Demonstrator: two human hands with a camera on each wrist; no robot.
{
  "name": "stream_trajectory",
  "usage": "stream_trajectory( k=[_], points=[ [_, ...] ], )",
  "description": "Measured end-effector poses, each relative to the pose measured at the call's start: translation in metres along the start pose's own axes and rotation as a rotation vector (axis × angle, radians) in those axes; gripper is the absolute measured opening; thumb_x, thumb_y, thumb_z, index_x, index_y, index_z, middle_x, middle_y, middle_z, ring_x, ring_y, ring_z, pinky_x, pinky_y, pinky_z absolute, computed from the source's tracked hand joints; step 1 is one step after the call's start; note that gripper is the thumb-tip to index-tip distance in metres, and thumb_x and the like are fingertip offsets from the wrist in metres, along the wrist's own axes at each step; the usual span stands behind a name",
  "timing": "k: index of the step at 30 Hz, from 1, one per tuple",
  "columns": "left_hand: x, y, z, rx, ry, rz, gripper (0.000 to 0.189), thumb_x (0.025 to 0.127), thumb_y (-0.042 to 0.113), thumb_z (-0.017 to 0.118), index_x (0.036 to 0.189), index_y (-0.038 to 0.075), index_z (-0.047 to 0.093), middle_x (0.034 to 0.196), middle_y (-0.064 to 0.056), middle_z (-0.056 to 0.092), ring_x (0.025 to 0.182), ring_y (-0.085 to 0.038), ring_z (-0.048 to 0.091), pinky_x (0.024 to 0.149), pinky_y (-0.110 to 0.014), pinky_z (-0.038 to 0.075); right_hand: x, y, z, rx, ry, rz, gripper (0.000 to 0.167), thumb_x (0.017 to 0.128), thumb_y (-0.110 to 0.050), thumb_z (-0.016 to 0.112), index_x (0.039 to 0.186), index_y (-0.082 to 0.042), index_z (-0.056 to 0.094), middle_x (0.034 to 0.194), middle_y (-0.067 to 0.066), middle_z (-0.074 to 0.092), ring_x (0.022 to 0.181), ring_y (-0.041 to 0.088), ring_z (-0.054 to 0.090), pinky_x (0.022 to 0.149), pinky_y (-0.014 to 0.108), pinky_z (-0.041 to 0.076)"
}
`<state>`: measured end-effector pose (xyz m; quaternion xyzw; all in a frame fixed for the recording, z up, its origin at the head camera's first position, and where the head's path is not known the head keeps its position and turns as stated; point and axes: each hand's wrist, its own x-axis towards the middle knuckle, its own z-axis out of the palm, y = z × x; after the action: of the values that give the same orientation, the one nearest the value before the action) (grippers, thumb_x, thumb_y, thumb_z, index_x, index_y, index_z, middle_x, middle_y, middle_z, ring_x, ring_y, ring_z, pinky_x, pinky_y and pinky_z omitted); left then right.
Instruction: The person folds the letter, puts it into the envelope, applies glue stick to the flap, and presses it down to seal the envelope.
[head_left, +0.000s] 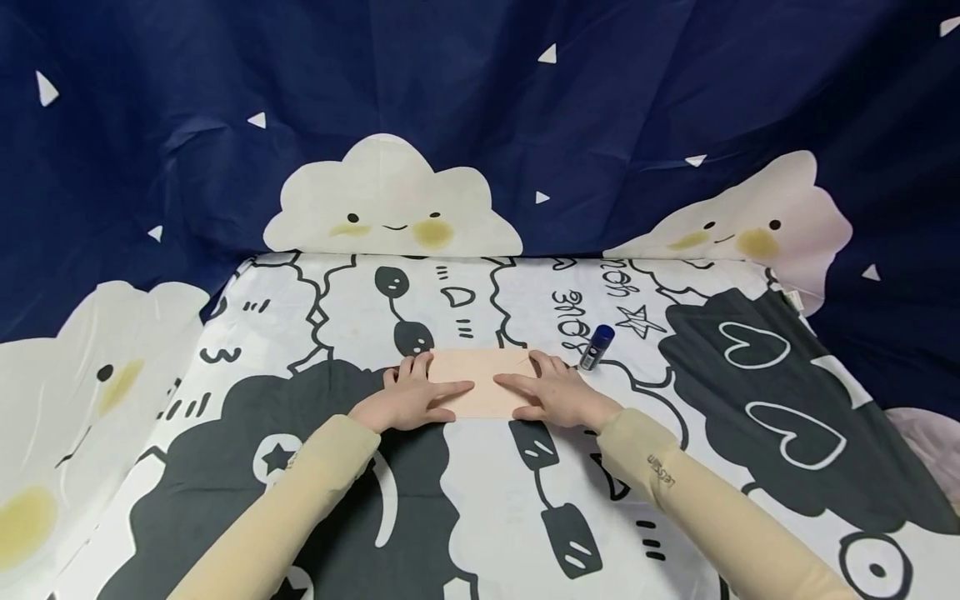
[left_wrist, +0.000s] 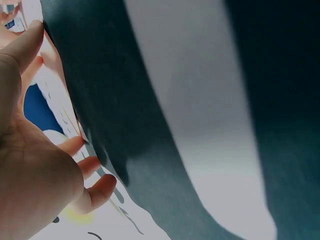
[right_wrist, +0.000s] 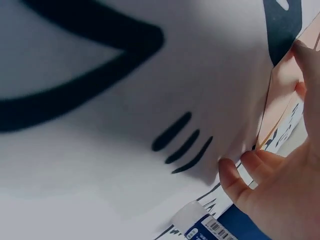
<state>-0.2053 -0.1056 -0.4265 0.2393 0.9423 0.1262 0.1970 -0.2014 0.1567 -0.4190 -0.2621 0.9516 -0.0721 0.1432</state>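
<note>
A rectangular sheet of pale peach paper (head_left: 482, 365) lies flat on the patterned cloth, with a crease or folded edge near its upper right corner. From the left, my left hand (head_left: 411, 395) rests on it, index finger stretched inward over the sheet and the other fingers spread along its left edge. My right hand (head_left: 557, 390) mirrors this on the right side, its index fingertip close to the left one. Just beyond the right hand lies a blue-capped glue stick (head_left: 597, 347); its white end (right_wrist: 189, 215) shows in the right wrist view.
A white cloth (head_left: 495, 475) with dark cloud shapes, hearts and sunglasses covers the work surface. Behind it hangs a navy fabric (head_left: 450, 83) with smiling clouds and small white triangles. The cloth's right edge slopes down at a dark patch (head_left: 810, 392).
</note>
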Motion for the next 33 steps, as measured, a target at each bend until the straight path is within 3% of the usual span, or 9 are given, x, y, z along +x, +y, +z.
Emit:
stream_trajectory(
  k=[6, 13, 33],
  points=[
    [-0.003, -0.005, 0.000, 0.000, 0.018, -0.004, 0.054, 0.092, 0.047, 0.058, 0.143, 0.045, 0.040, 0.157, -0.022, 0.012, 0.141, -0.043, 0.016, 0.102, -0.062, 0.025, -0.004, 0.002, 0.001, 0.006, 0.029, -0.003, 0.057, 0.093, -0.046, 0.057, 0.145, -0.029, 0.041, 0.149, 0.030, 0.027, 0.134, 0.048, 0.033, 0.102, 0.065, 0.034],
    [0.000, -0.006, -0.004, -0.029, 0.011, 0.009, 0.053, 0.094, 0.043, 0.058, 0.143, 0.040, 0.040, 0.158, -0.022, 0.012, 0.143, -0.047, 0.013, 0.106, -0.066, 0.021, 0.001, 0.002, -0.002, 0.031, -0.012, 0.023, 0.056, 0.096, -0.043, 0.054, 0.147, -0.029, 0.038, 0.152, 0.029, 0.024, 0.137, 0.047, 0.030, 0.104, 0.065, 0.032],
    [0.018, -0.010, -0.013, 0.004, 0.004, -0.004, 0.052, 0.096, 0.040, 0.056, 0.145, 0.038, 0.039, 0.156, -0.024, 0.014, 0.141, -0.047, 0.016, 0.105, -0.065, 0.023, 0.019, 0.010, -0.011, 0.084, -0.051, 0.049, 0.056, 0.097, -0.038, 0.053, 0.149, -0.028, 0.034, 0.155, 0.030, 0.016, 0.139, 0.050, 0.023, 0.104, 0.071, 0.027]
  ],
)
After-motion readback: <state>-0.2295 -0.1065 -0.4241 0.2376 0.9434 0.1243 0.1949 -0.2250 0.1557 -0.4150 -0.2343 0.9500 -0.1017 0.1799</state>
